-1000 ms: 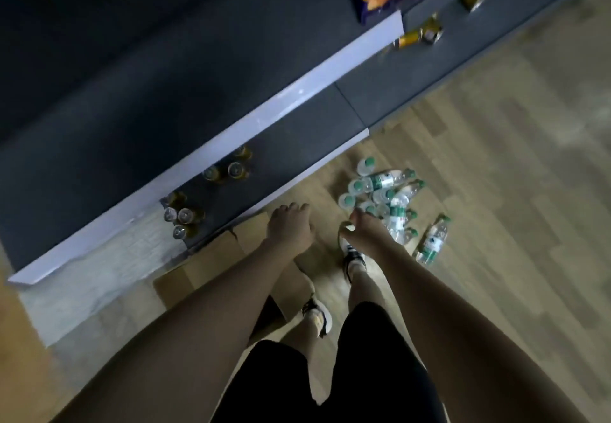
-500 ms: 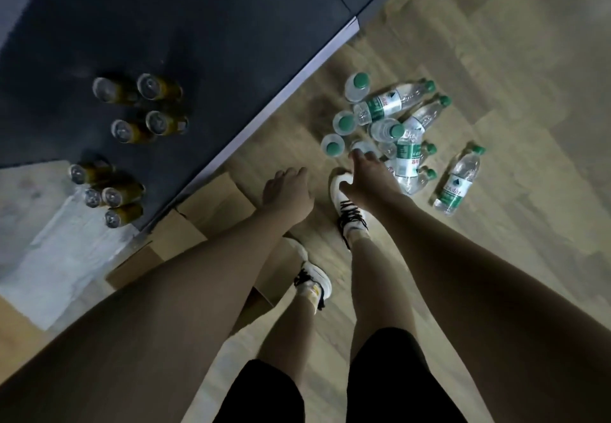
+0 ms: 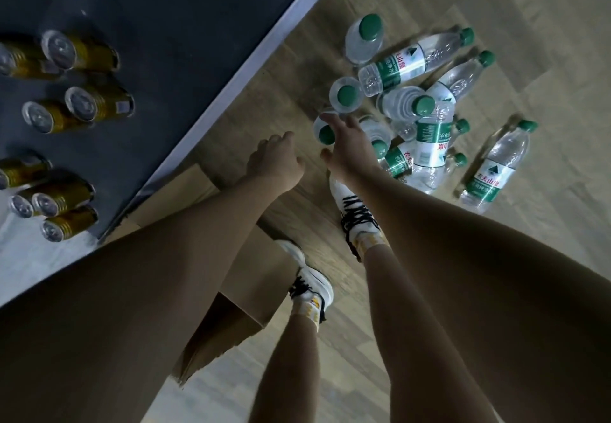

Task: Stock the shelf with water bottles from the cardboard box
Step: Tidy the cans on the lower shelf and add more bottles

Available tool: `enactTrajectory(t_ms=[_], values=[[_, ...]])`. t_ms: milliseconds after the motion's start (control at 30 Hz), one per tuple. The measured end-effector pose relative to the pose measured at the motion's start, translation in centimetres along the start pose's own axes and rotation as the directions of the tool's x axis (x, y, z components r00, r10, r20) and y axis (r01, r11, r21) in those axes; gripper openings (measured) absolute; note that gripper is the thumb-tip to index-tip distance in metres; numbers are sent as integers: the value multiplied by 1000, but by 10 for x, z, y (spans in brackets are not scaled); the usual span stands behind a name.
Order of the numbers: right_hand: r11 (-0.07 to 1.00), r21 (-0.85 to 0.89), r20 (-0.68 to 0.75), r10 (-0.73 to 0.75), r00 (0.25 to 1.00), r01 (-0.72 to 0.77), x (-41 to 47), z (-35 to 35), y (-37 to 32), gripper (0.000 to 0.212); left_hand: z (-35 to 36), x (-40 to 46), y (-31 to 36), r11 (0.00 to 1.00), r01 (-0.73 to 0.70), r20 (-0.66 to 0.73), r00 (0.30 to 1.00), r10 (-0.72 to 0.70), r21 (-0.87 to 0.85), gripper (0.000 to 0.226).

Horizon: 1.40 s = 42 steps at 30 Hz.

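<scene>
Several clear water bottles with green caps are heaped on the wooden floor; some stand upright (image 3: 345, 95) and others lie on their sides (image 3: 401, 64). One more lies apart at the right (image 3: 492, 171). My right hand (image 3: 350, 150) reaches down to the nearest upright bottle (image 3: 325, 134), fingers and thumb spread on either side of its cap, not closed on it. My left hand (image 3: 277, 161) hangs beside it over the floor, fingers loosely curled and holding nothing. The cardboard box (image 3: 251, 277) lies on the floor under my left arm. The dark shelf (image 3: 172, 36) is at the upper left.
Several gold cans (image 3: 99, 102) stand in groups on the dark shelf, which has a pale front edge (image 3: 251, 59). My two feet in white shoes (image 3: 353, 204) stand between the box and the bottles. Wooden floor stretches to the right.
The view has dropped closer to the floor. Both hands have moved down towards the bottle heap, and the right hand's fingers now spread over the nearest upright bottle.
</scene>
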State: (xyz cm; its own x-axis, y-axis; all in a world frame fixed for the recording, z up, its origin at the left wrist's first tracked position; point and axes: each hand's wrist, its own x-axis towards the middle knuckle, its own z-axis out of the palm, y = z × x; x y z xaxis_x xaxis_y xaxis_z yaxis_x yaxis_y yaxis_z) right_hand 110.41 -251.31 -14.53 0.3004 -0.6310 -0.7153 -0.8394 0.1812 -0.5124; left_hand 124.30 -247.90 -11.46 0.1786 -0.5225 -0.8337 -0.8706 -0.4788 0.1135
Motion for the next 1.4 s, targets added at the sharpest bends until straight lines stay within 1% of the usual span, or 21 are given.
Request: enactTrajectory(t_ms=[100, 167, 300, 367, 533, 633, 733, 800, 900, 967, 1033, 1100, 1200, 1300, 1400], values=[[998, 5, -106, -68, 992, 69, 3, 14, 10, 61, 7, 11, -10, 1000, 5, 7, 1000, -5, -27, 36], [996, -6, -120, -86, 989, 85, 7, 24, 15, 63, 12, 18, -17, 1000, 10, 8, 1000, -9, -24, 35], [999, -8, -60, -48, 997, 47, 21, 45, 16, 78, 23, 27, -30, 1000, 5, 7, 1000, -5, -13, 38], [999, -29, -39, -37, 999, 35, 24, 51, 14, 79, 26, 27, -36, 1000, -3, 4, 1000, 3, -17, 40], [1000, 17, -35, -16, 999, 17, 11, 37, 7, 68, 25, 3, -49, 1000, 2, 6, 1000, -2, -24, 41], [999, -22, 2, -37, 999, 37, -19, 18, -3, 63, 18, -27, -53, 1000, -15, -9, 1000, 14, -26, 35], [999, -14, -1, -29, 1000, 29, -59, -3, -24, 60, 2, -68, -54, 999, -47, -27, 999, 47, -26, 29], [999, -21, 0, -24, 1000, 24, -89, -19, -42, 59, -12, -100, -55, 998, -56, -19, 998, 55, -37, 33], [1000, -23, 1, -17, 1000, 17, -136, -49, -79, 60, -42, -156, -54, 995, -75, -1, 997, 75, -68, 45], [999, -10, -8, -38, 999, 38, -180, -75, -114, 57, -70, -206, -56, 991, -107, 3, 994, 107, -79, 50], [999, -7, -15, -33, 999, 32, -210, -96, -142, 52, -89, -239, -55, 991, -103, 12, 994, 104, -83, 54], [997, -27, -24, -66, 998, 65, -258, -128, -183, 50, -121, -292, -55, 990, -101, -18, 995, 99, -95, 55], [991, -25, -56, -134, 989, 132, -323, -174, -240, 42, -171, -363, -46, 986, -113, -113, 989, 100, -120, 55], [985, -23, -66, -171, 983, 170, -375, -218, -296, 37, -227, -426, -37, 971, -146, -187, 976, 110, -188, 50], [967, -74, -71, -248, 966, 243, -420, -257, -353, 41, -278, -473, -36, 936, -225, -249, 956, 157, -272, 63]])
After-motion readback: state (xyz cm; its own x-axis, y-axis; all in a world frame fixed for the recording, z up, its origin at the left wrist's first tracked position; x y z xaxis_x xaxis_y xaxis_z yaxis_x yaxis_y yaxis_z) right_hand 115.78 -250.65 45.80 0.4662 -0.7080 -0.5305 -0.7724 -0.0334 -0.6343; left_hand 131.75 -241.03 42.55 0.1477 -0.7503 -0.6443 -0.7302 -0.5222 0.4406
